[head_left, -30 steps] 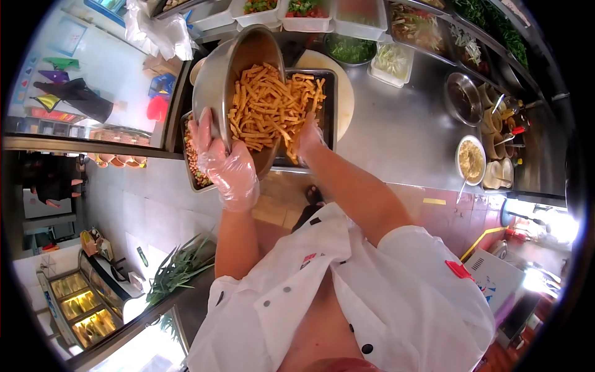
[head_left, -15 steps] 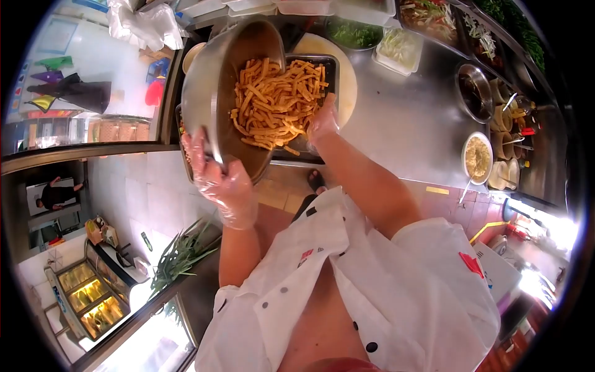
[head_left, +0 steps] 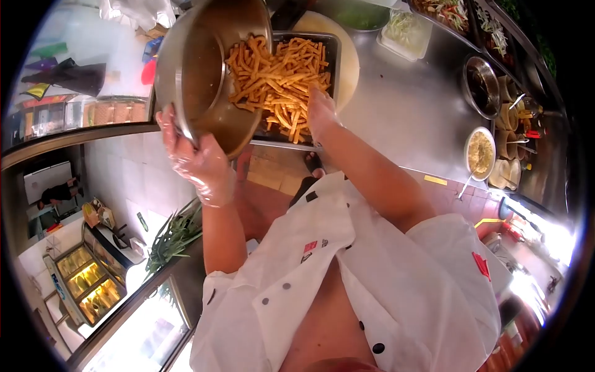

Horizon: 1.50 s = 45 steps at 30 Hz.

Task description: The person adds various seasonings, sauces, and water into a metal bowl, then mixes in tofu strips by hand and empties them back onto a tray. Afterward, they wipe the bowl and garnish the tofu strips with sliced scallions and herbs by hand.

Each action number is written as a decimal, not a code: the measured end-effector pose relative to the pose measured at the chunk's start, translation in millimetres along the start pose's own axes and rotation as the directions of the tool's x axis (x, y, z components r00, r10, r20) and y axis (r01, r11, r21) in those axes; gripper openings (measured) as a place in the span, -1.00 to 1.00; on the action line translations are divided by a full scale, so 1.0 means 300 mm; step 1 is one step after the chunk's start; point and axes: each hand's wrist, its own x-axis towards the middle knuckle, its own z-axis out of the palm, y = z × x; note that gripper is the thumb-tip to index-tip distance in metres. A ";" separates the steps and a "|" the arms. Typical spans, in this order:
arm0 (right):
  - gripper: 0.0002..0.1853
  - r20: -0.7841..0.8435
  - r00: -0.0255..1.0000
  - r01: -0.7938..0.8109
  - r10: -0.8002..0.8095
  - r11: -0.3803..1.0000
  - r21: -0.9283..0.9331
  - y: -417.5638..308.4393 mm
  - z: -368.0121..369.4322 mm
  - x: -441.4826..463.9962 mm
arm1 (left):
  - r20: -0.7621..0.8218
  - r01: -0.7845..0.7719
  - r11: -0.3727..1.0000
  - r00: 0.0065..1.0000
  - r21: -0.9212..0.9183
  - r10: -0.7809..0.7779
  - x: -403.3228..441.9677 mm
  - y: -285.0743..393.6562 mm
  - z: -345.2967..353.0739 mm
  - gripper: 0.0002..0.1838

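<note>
My left hand (head_left: 201,167), in a clear plastic glove, is closed on the rim of a large steel mixing bowl (head_left: 170,77). The bowl is tipped on its side, its mouth facing right. Golden-brown, fry-like food strips (head_left: 294,74) lie heaped from the bowl's lip into a dark rectangular tray (head_left: 334,49). My right hand (head_left: 321,115) is against the strips at the tray's right side, its fingers extended and partly hidden among them. A round pale board (head_left: 348,68) shows beneath the tray.
A white container of pale shreds (head_left: 406,34) and a bowl of greens (head_left: 359,15) stand behind. To the right are a steel bowl of dark liquid (head_left: 481,87), a white bowl of minced food (head_left: 479,154) and seasoning pots (head_left: 508,149). Long green leaves (head_left: 173,242) lie at left.
My left hand and the bowl have moved left and up in view, and the bowl's mouth is turned further right. More strips now lie in the tray. My right hand stays beside them.
</note>
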 end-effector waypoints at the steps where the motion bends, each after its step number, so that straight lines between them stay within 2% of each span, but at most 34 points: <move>1: -0.33 0.010 0.998 -0.057 0.057 0.998 0.002 -0.038 -0.014 -0.036 | 0.010 0.154 0.972 0.988 -0.175 -0.155 0.003 -0.015 -0.008 -0.51; 2: -0.33 0.023 0.994 -0.104 0.104 0.995 0.005 -0.077 -0.032 -0.064 | 0.045 0.295 0.891 0.954 -0.345 -0.298 0.008 -0.024 -0.013 -0.51; 3: -0.34 0.033 0.989 -0.142 0.141 0.990 0.015 -0.108 -0.045 -0.080 | 0.008 0.120 0.986 0.993 -0.115 -0.120 0.010 -0.026 -0.019 -0.54; 7: -0.34 0.030 0.981 -0.194 0.192 0.969 0.151 -0.106 -0.037 -0.089 | 0.098 0.028 0.999 0.995 0.036 -0.031 0.010 -0.012 -0.045 -0.50; 8: -0.37 0.070 0.976 -0.217 0.207 0.956 0.199 -0.083 -0.022 -0.089 | 0.049 0.201 0.960 0.980 -0.195 -0.195 0.011 -0.024 -0.052 -0.49; 10: -0.40 0.109 0.970 -0.239 0.218 0.939 0.248 -0.103 -0.008 -0.116 | 0.039 0.339 0.841 0.933 -0.422 -0.357 0.012 -0.024 -0.057 -0.47; 12: -0.45 0.146 0.968 -0.230 0.203 0.953 0.198 -0.126 -0.006 -0.141 | -0.026 0.093 0.993 0.995 -0.077 -0.095 -0.001 0.008 -0.069 -0.46; 13: -0.48 0.167 0.966 -0.225 0.197 0.960 0.167 -0.139 -0.002 -0.160 | 0.031 -0.010 1.000 0.999 0.018 0.010 -0.001 -0.007 -0.089 -0.45; 14: -0.50 0.182 0.965 -0.216 0.190 0.967 0.137 -0.149 0.003 -0.175 | 0.027 -0.007 1.000 1.000 0.020 0.006 0.006 -0.006 -0.092 -0.45; 16: -0.55 0.202 0.963 -0.195 0.176 0.978 0.077 -0.155 0.019 -0.198 | 0.020 0.327 0.906 0.942 -0.269 -0.335 0.030 0.000 -0.097 -0.50; 17: -0.57 0.207 0.963 -0.184 0.171 0.982 0.048 -0.160 0.025 -0.207 | 0.015 0.325 0.907 0.943 -0.270 -0.333 0.033 0.005 -0.095 -0.50; 19: -0.62 0.214 0.963 -0.166 0.164 0.986 -0.007 -0.166 0.031 -0.223 | 0.002 0.118 0.992 0.993 -0.049 -0.119 0.025 0.023 -0.087 -0.47; 20: -0.64 0.220 0.962 -0.158 0.161 0.987 -0.032 -0.165 0.032 -0.230 | 0.000 0.126 0.991 0.992 -0.047 -0.126 0.030 0.024 -0.088 -0.47; 22: -0.68 0.227 0.962 -0.136 0.152 0.987 -0.084 -0.171 0.035 -0.248 | 0.005 0.253 0.951 0.966 -0.179 -0.257 0.061 0.015 -0.075 -0.51; 23: -0.70 0.228 0.963 -0.122 0.144 0.987 -0.108 -0.175 0.040 -0.257 | 0.013 0.374 0.824 0.913 -0.425 -0.408 0.040 -0.010 -0.056 -0.49; 24: -0.72 0.224 0.965 -0.108 0.135 0.986 -0.126 -0.181 0.043 -0.264 | 0.011 0.372 0.824 0.914 -0.427 -0.406 0.049 -0.004 -0.053 -0.49; 25: -0.74 0.217 0.968 -0.098 0.127 0.985 -0.141 -0.187 0.047 -0.270 | -0.020 0.194 0.947 0.978 -0.257 -0.206 0.060 0.010 -0.047 -0.52; 26: -0.76 0.206 0.970 -0.103 0.129 0.986 -0.134 -0.191 0.054 -0.274 | -0.015 0.099 0.978 0.994 -0.182 -0.104 0.066 0.008 -0.043 -0.53; 28: -0.79 0.231 0.939 -0.284 0.254 0.953 0.105 -0.190 0.093 -0.270 | -0.005 -0.104 0.994 0.995 -0.036 0.103 0.082 0.008 -0.034 -0.54; 29: -0.75 0.354 0.852 -0.508 0.385 0.769 0.387 -0.172 0.123 -0.247 | -0.011 0.077 0.982 0.997 -0.174 -0.081 0.100 0.021 -0.037 -0.53; 30: -0.75 0.354 0.851 -0.511 0.388 0.766 0.389 -0.123 0.139 -0.231 | 0.010 0.250 0.918 0.966 -0.307 -0.260 0.112 0.032 -0.039 -0.52; 31: -0.76 0.419 0.861 -0.471 0.288 0.762 0.444 -0.069 0.157 -0.205 | 0.015 0.152 0.965 0.988 -0.216 -0.152 0.109 -0.002 -0.044 -0.51; 32: -0.76 0.471 0.864 -0.429 0.179 0.752 0.500 -0.013 0.171 -0.173 | 0.015 0.147 0.964 0.989 -0.221 -0.148 0.109 -0.018 -0.036 -0.51; 34: -0.75 0.549 0.835 -0.361 -0.041 0.712 0.603 0.104 0.196 -0.124 | -0.027 -0.122 0.988 0.992 -0.090 0.120 0.101 -0.032 -0.027 -0.51; 36: -0.74 0.585 0.784 -0.324 -0.208 0.667 0.671 0.156 0.204 -0.100 | -0.017 -0.065 0.996 0.998 -0.067 0.064 0.118 -0.018 -0.050 -0.49; 37: -0.74 0.593 0.761 -0.316 -0.262 0.649 0.692 0.164 0.203 -0.092 | 0.016 0.019 0.998 1.000 -0.053 -0.018 0.127 -0.022 -0.069 -0.48; 38: -0.75 0.650 0.656 -0.351 -0.382 0.609 0.712 0.164 0.193 -0.066 | 0.045 0.099 0.994 0.994 -0.039 -0.097 0.133 -0.024 -0.079 -0.48; 39: -0.75 0.683 0.536 -0.390 -0.496 0.572 0.722 0.160 0.179 -0.048 | -0.016 0.072 0.996 0.997 -0.048 -0.073 0.116 -0.018 -0.072 -0.48; 40: -0.75 0.686 0.536 -0.391 -0.492 0.575 0.719 0.125 0.151 -0.063 | -0.017 0.076 0.996 0.997 -0.047 -0.077 0.106 -0.020 -0.077 -0.48; 41: -0.76 0.702 0.635 -0.052 -0.322 0.889 0.455 0.033 0.106 -0.102 | 0.004 0.029 0.999 1.000 -0.018 -0.029 0.097 -0.023 -0.083 -0.48; 42: -0.79 0.652 0.702 0.095 -0.285 0.946 0.311 -0.037 0.074 -0.134 | 0.027 -0.019 1.000 0.999 0.010 0.019 0.090 -0.028 -0.088 -0.47; 43: -0.80 0.597 0.764 0.209 -0.246 0.969 0.132 -0.106 0.042 -0.165 | 0.017 0.092 0.995 0.996 0.029 -0.093 0.086 -0.045 -0.097 -0.48; 44: -0.80 0.599 0.762 0.211 -0.247 0.969 0.132 -0.170 0.022 -0.168 | 0.015 0.093 0.995 0.996 0.031 -0.093 0.082 -0.038 -0.100 -0.48; 45: -0.74 0.680 0.715 0.134 -0.161 0.987 0.092 -0.246 0.003 -0.148 | -0.009 0.141 0.990 0.990 -0.008 -0.141 0.079 -0.024 -0.099 -0.49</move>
